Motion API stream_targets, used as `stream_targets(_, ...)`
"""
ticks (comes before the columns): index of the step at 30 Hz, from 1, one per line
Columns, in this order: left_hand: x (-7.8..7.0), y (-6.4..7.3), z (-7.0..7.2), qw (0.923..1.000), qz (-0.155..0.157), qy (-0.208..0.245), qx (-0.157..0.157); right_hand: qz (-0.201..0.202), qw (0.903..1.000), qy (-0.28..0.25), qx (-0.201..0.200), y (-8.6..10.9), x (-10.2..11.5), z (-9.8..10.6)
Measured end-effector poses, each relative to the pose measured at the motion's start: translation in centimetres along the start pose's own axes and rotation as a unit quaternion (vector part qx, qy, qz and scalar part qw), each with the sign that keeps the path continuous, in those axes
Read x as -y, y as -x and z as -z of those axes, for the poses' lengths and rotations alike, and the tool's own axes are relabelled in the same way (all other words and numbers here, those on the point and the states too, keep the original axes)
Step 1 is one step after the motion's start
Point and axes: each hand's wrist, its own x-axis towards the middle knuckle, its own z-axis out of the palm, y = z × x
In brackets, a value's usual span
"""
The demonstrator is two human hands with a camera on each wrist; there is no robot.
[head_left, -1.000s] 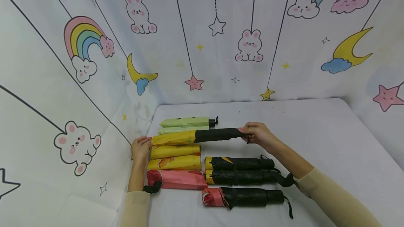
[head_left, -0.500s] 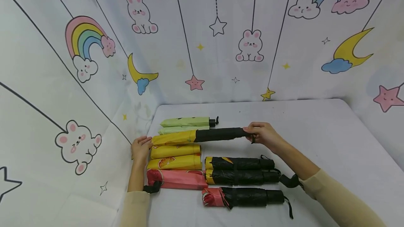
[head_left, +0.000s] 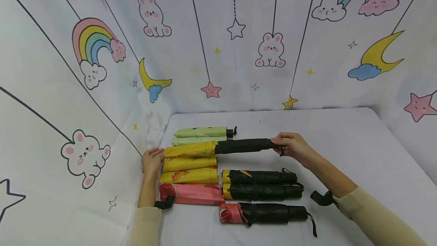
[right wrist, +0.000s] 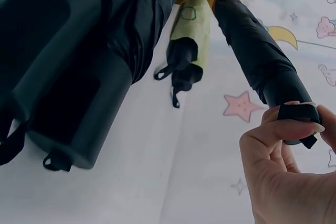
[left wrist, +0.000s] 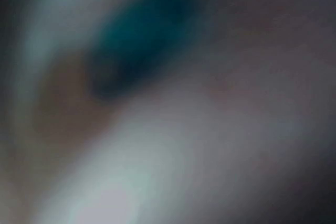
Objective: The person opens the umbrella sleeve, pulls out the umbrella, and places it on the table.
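Note:
A folding umbrella [head_left: 244, 145] with a black body is partly inside a yellow sleeve [head_left: 191, 149] in the head view. My right hand [head_left: 295, 148] pinches the umbrella's handle end; in the right wrist view, thumb and fingers close on that end by its black strap [right wrist: 298, 112]. My left hand [head_left: 152, 159] holds the sleeve's far left end with its fingertips. Just in front lie two yellow sleeves [head_left: 189, 164], and behind are light green folded umbrellas [head_left: 201, 132]. The left wrist view is too blurred to show the hand's work.
Two black umbrellas with yellow tips [head_left: 263, 191] lie right of the yellow sleeves. Nearer are a pink sleeve [head_left: 198, 194] and a black umbrella with a pink end [head_left: 269, 213]. A patterned white cloth wall [head_left: 246, 67] rises behind the white table [head_left: 341, 139] and on the left.
My right hand has moved right, drawing the umbrella along, and more of its black body shows outside the yellow sleeve. The left hand has stayed at the sleeve's left end.

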Motion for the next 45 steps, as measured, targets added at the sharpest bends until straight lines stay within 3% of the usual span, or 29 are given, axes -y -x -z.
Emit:
stream_targets(28,0.4,-0.4,0.1,0.9997,-0.007,-0.01,-0.019,-0.013,0.9996,0.022,0.015,2.0,-2.4,3.3)
stream_targets(45,0.7,-0.6,0.3,0.9996,-0.006,-0.022,-0.017,-0.002,0.993,0.089,0.077,1.8,-5.4,5.0)
